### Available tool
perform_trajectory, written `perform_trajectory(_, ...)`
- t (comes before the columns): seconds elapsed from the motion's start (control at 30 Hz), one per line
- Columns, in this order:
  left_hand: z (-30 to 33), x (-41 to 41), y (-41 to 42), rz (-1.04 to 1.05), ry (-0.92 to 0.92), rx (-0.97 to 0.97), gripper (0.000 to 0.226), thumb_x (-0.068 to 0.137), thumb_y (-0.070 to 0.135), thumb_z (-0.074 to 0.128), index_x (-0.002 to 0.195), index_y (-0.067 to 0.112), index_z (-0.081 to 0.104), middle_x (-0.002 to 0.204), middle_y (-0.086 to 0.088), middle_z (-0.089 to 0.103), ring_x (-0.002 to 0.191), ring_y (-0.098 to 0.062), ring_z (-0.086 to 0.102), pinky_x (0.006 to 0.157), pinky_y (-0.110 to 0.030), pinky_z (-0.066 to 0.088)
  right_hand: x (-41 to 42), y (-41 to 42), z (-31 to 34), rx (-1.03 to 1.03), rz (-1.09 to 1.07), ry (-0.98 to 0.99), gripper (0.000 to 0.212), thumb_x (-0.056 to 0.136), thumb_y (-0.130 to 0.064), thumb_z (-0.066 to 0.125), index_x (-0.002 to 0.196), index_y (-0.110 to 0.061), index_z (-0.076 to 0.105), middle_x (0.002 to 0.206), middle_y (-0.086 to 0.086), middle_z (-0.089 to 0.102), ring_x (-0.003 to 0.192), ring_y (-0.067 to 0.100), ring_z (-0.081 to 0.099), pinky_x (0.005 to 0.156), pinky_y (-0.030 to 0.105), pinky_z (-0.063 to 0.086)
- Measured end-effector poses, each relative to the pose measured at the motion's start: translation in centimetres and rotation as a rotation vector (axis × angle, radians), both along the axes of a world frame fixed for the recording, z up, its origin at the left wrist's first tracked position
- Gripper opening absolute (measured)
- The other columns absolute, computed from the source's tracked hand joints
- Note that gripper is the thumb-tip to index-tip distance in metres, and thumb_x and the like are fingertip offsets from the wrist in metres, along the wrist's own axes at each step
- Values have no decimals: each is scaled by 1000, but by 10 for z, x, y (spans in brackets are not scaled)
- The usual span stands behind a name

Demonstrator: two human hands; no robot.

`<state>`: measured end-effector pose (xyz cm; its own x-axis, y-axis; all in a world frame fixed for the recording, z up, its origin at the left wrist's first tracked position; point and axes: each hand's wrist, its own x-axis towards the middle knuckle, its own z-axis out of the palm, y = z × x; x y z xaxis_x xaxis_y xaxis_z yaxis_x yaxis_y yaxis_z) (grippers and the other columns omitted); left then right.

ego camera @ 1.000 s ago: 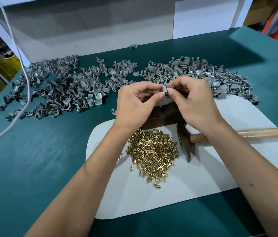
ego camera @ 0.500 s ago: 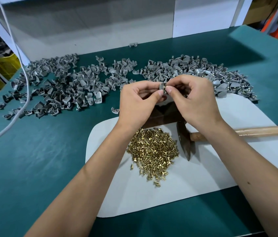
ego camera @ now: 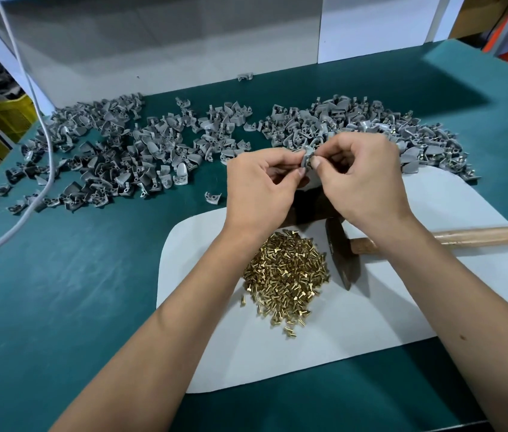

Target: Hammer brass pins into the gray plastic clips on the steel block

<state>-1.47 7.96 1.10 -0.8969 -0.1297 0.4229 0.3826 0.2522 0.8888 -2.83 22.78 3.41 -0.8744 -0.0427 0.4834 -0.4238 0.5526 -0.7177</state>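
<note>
Clip (ego camera: pixel 307 157) handling is judged easy: a light, stiff moulded piece, best pinched by its flat outer faces so the pin hole is left free, though so small a part could be fumbled. It is held in the air just above and beyond the block (ego camera: pixel 312 207), pinched between the thumb and forefinger of the left hand (ego camera: pixel 259 188) and those of the right hand (ego camera: pixel 362 179), whose other fingers are curled loosely. It is seen as a small gray curved shell; whether a pin is already seated in it cannot be told. Pins (ego camera: pixel 287 269) are heaped just this side of the block on the white mat (ego camera: pixel 433 307); they look short, shiny and headed, probably slippery, and are best taken by the head. Little of the block is shown beneath the hands: dark, evidently heavy. The hammer (ego camera: pixel 343 260) lies untouched just right of the pins, its head beside the block, its wooden handle running off to the right. Loose clips (ego camera: pixel 121 157) are spread beyond the block, to the left and right
</note>
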Motion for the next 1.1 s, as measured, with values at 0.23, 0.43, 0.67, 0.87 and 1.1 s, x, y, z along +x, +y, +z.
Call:
perform_trajectory(0.23,-4,-1,0,46,26,-133,19,82,-1,75,97,9,81,91,1,79,86,-14,76,83,-40,64,0,1,1,37,-12,-55,8,85,-13,73,83,-20,76,70,-12,67,63,-1,62,61,12,44)
perform_trajectory(0.43,-4,-1,-2,60,49,-194,18,81,2,77,98,7,81,93,-1,78,88,-13,76,83,-40,63,-1,2,1,59,5,-75,12,86,-11,72,82,-22,74,71,-15,66,63,-3,61,60,7,41)
perform_trajectory(0.67,-1,2,-2,99,38,-239,13,78,10,85,87,14,77,77,7,73,70,-7,71,69,-33,63,1,6,10,126,154,-110,11,94,-13,68,94,-16,79,80,-8,71,77,5,66,71,17,47)
perform_trajectory(0.87,6,3,-9,149,24,-317,37,80,17,87,112,25,70,86,13,70,78,-2,68,76,-21,59,0,50,41,319,281,-108,13,92,-20,74,79,-19,76,63,-14,66,58,-3,59,56,8,41)
perform_trajectory(1.1,9,-3,-27,79,-58,-472,5,89,20,78,89,24,74,94,12,70,97,-11,66,89,-44,56,18,75,37,927,415,-473,27,72,-50,86,90,-37,70,73,-17,69,67,-4,60,61,20,45)
